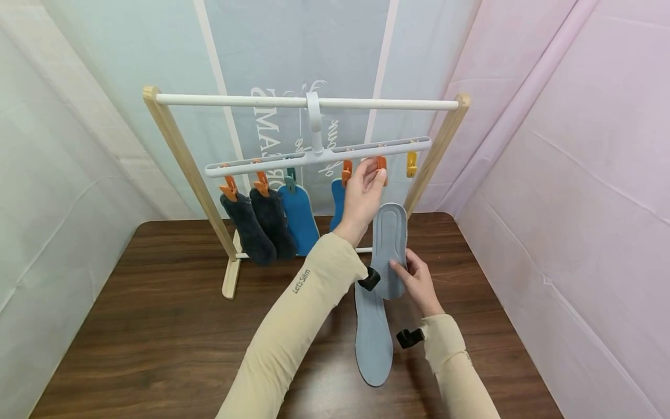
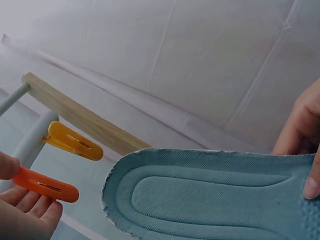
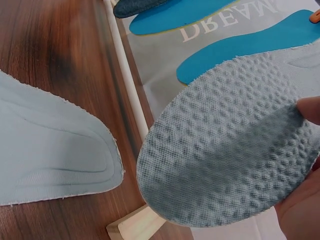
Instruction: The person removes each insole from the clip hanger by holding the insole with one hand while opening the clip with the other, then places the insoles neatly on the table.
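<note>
My left hand (image 1: 361, 195) pinches an orange clip (image 2: 47, 185) hanging from the right half of a white hanger (image 1: 293, 160). Below it, my right hand (image 1: 420, 282) grips the lower part of a grey insole (image 1: 389, 233), thumb on its face. The insole's heel end points up, just under the clip. In the right wrist view, the held insole (image 3: 225, 140) shows a bumpy textured sole area. A second grey insole (image 1: 374, 343) lies on the table, its upper end partly covered by the held one. A yellow clip (image 2: 75, 140) hangs bare beside the orange clip.
Two dark fuzzy insoles (image 1: 248, 230) hang from orange clips at left. One blue insole (image 1: 299, 218) hangs from a green clip, another (image 1: 337, 203) from an orange clip (image 1: 346, 173). A wooden rack (image 1: 180, 157) with a white rod (image 1: 235, 101) carries the hanger above the brown table (image 1: 131, 326).
</note>
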`<state>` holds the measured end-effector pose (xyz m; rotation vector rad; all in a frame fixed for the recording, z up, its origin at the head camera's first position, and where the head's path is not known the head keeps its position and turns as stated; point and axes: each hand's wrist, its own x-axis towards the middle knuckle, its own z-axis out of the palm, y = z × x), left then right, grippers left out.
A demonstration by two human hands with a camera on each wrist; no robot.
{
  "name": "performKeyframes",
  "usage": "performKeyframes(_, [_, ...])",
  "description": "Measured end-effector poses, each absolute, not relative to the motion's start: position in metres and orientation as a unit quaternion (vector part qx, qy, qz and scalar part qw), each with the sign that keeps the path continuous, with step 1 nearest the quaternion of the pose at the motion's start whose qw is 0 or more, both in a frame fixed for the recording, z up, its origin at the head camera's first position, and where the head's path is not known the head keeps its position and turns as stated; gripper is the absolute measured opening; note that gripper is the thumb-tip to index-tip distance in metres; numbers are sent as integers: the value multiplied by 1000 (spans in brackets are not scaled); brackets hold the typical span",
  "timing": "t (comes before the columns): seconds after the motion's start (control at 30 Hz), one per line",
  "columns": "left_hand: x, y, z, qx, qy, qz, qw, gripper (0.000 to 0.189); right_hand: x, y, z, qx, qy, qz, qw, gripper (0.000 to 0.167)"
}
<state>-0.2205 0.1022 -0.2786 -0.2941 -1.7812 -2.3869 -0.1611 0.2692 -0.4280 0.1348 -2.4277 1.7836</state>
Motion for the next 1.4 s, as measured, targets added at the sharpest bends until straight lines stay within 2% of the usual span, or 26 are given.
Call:
performKeyframes(0.37, [-217, 100, -280, -116, -617, -774, 87, 41, -153, 276, -430, 43, -809, 583, 55, 31])
performKeyframes(0.63, [-206, 95, -284, -126, -743, -629, 191, 36, -147, 280, -434, 41, -809, 584, 54, 29])
performKeyframes(0.8, [-202, 93, -285, -137, -758, -595, 232, 30, -144, 281, -440, 57, -809, 583, 52, 26])
performKeyframes(0.97, [-203, 92, -286, -139, -762, -588, 234, 23, -141, 282, -445, 65, -813, 576, 52, 26])
performKeyframes(1.13, [-202, 86, -289, -143, -783, -563, 223, 24, -136, 283, -449, 59, -814, 576, 45, 26])
performKeyframes(1.4, [-197, 67, -302, -153, -816, -510, 226, 21, -121, 285, -456, 3, -823, 567, 8, 35])
